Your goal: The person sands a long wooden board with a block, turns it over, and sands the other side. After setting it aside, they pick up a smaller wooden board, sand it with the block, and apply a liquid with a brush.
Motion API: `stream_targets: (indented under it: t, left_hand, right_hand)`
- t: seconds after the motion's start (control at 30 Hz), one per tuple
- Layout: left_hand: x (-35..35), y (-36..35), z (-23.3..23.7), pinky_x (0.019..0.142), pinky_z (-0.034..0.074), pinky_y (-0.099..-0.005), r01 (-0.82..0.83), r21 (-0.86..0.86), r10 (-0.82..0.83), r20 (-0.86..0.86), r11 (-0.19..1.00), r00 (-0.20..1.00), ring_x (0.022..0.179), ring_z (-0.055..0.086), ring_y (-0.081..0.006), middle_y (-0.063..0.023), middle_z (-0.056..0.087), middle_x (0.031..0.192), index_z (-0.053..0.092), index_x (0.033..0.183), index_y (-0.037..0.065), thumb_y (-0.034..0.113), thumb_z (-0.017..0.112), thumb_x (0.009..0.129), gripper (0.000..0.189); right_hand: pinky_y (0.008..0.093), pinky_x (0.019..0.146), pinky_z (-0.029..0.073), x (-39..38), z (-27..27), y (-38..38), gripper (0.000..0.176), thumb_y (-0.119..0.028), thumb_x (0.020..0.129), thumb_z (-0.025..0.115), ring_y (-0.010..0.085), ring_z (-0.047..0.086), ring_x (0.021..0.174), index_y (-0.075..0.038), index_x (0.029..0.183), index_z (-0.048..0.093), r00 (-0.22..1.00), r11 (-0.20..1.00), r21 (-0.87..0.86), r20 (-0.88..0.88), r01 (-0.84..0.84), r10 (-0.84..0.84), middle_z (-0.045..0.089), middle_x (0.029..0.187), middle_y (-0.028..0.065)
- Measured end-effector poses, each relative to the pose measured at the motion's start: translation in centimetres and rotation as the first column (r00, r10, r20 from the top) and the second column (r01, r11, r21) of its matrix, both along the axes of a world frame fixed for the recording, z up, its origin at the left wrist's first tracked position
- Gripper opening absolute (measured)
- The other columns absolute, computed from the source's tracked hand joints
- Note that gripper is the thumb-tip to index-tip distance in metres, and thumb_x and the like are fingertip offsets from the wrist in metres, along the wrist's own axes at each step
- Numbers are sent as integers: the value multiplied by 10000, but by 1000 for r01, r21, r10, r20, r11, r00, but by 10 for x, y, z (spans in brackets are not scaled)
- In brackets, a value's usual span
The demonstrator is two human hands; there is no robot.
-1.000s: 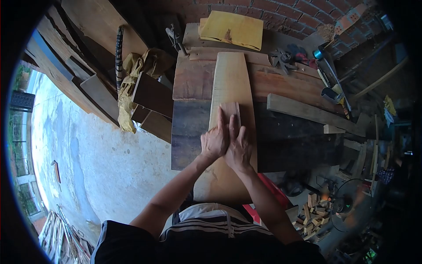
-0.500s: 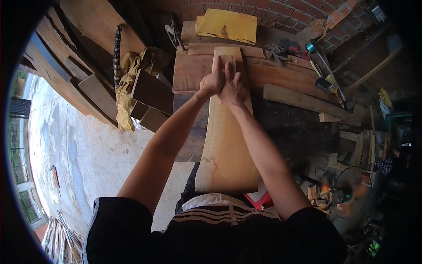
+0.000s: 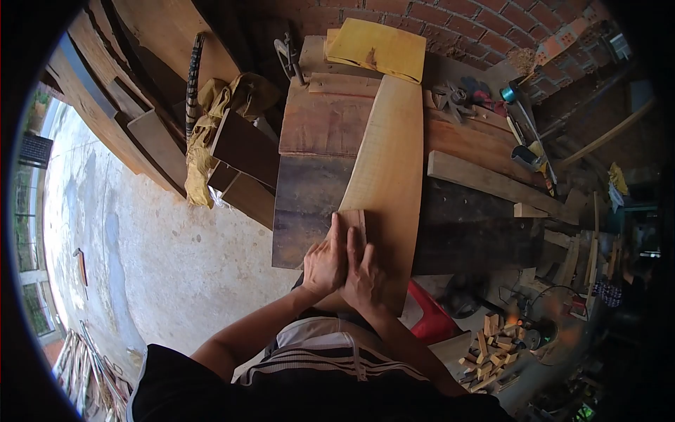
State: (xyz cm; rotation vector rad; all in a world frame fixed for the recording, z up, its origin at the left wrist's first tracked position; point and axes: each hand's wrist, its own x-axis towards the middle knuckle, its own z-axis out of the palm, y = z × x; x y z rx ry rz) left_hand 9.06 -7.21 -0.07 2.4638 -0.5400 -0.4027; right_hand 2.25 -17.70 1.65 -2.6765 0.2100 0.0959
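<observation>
A long pale wooden board [image 3: 391, 155] lies lengthwise on the workbench, its near end close to my body. Low on the board's left side is a small flat wooden block [image 3: 356, 220], of the sort used for sanding; its underside is hidden. My left hand [image 3: 325, 261] grips the block from the left, index finger stretched along it. Beside it, my right hand [image 3: 364, 276] presses on the block's near right part, fingers pointing forward. Both hands are close together, touching.
A folded yellow sheet [image 3: 376, 49] overlaps the board's far end. Offcuts, including a long plank [image 3: 492, 184], and metal tools [image 3: 453, 100] lie to the right. Boards lean at left near a crumpled tan cloth [image 3: 202, 158]. A red stool [image 3: 430, 313] and wood scraps [image 3: 492, 352] are below right.
Both hands have drawn the block from the board's far end toward my body. The board now appears more slanted, and its far end meets the yellow sheet in view.
</observation>
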Motion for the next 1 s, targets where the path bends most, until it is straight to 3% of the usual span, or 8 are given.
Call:
stream_targets:
  t: [0.23, 0.43, 0.5, 0.6, 0.63, 0.7, 0.8, 1.0]
  left_hand:
    - [176, -85, 13, 828, 481, -448, 140, 31, -141, 37, 990, 989, 914, 672, -353, -211, 689, 996, 36, 1546, 5, 301, 510, 907, 849]
    - [181, -83, -13, 933, 432, -459, 86, -166, -79, 50, 982, 996, 1058, 556, -392, -217, 562, 1168, 137, 1562, 112, 355, 411, 1012, 661]
    - [169, -76, -38, 962, 418, -469, -135, -321, 176, 101, 937, 979, 1086, 502, -405, -213, 470, 1244, 225, 1533, 103, 289, 461, 1002, 610]
    - [152, -64, -50, 979, 436, -478, -23, -383, 101, 184, 923, 978, 1168, 477, -430, -211, 432, 1286, 299, 1490, 95, 146, 553, 941, 607]
    - [142, -65, -27, 942, 470, -479, -37, -407, 57, 36, 912, 998, 1186, 487, -428, -212, 429, 1289, 305, 1486, 102, 140, 559, 928, 615]
    - [124, -66, -31, 876, 503, -480, 11, -236, 24, 143, 972, 989, 1098, 546, -430, -213, 434, 1256, 282, 1496, 106, 192, 585, 930, 648]
    - [121, -68, -20, 828, 518, -488, -100, -161, 92, -57, 982, 994, 1009, 582, -438, -220, 439, 1204, 230, 1512, 95, 257, 611, 932, 712]
    - [48, -32, -30, 819, 518, -511, -100, -126, 100, -8, 987, 995, 993, 581, -477, -267, 442, 1194, 164, 1521, 64, 328, 597, 947, 766]
  right_hand:
    - [453, 661, 537, 165, 2, -68, 1024, -214, 692, 801, 390, 626, 853, -62, 1521, 218, 969, 982, -51, 182, 181, -169, 463, 1079, 205]
    - [445, 665, 549, 174, -5, -77, 1000, -254, 715, 779, 369, 615, 907, -67, 1525, 225, 953, 982, -40, 249, 186, -171, 473, 1056, 200]
    - [474, 740, 535, 161, 0, -84, 997, -233, 733, 742, 402, 588, 957, -57, 1540, 183, 970, 981, -6, 149, 195, -191, 480, 1103, 229]
    - [495, 889, 488, 117, -9, -83, 973, -230, 761, 689, 443, 545, 1053, -32, 1545, 148, 914, 949, 258, 313, 179, -258, 468, 1195, 270]
    - [480, 994, 410, 94, -5, -83, 966, -214, 767, 655, 439, 482, 1167, -35, 1552, 122, 893, 894, 386, 283, 227, -349, 433, 1283, 277]
    - [451, 1119, 297, 56, -1, -88, 959, -218, 773, 620, 399, 416, 1287, -20, 1555, 101, 846, 797, 495, 203, 346, -493, 387, 1385, 259]
    - [477, 1045, 373, 15, -9, -97, 942, -251, 789, 620, 434, 467, 1196, -8, 1545, 114, 736, 715, 530, 228, 456, -638, 435, 1281, 279]
    - [453, 994, 417, -51, -22, -92, 933, -241, 778, 619, 395, 493, 1164, -37, 1550, 137, 799, 745, 509, 168, 431, -577, 462, 1240, 240]
